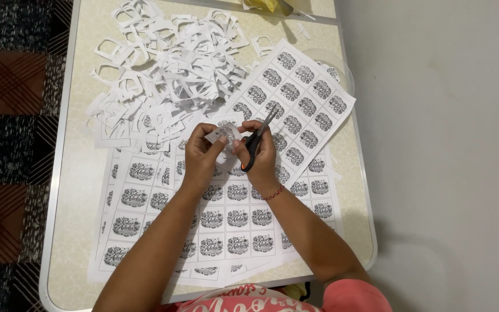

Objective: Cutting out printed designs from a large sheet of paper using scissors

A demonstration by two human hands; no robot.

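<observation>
My left hand (201, 155) pinches a small cut-out paper label (222, 134) with a black ornamental print, held above the table's middle. My right hand (263, 156) grips black scissors (257, 138) with an orange-lined handle; the blades point up and to the right, just beside the label. A red thread bracelet sits on my right wrist (274, 193). Both hands hover over printed sheets (232, 219) that carry a grid of the same black emblem.
A heap of white paper offcuts (163, 75) covers the far left of the cream folding table (79, 190). Another printed sheet (301, 98) lies tilted at the far right. A yellow object (261, 4) sits at the far edge. Patterned carpet lies left, grey floor right.
</observation>
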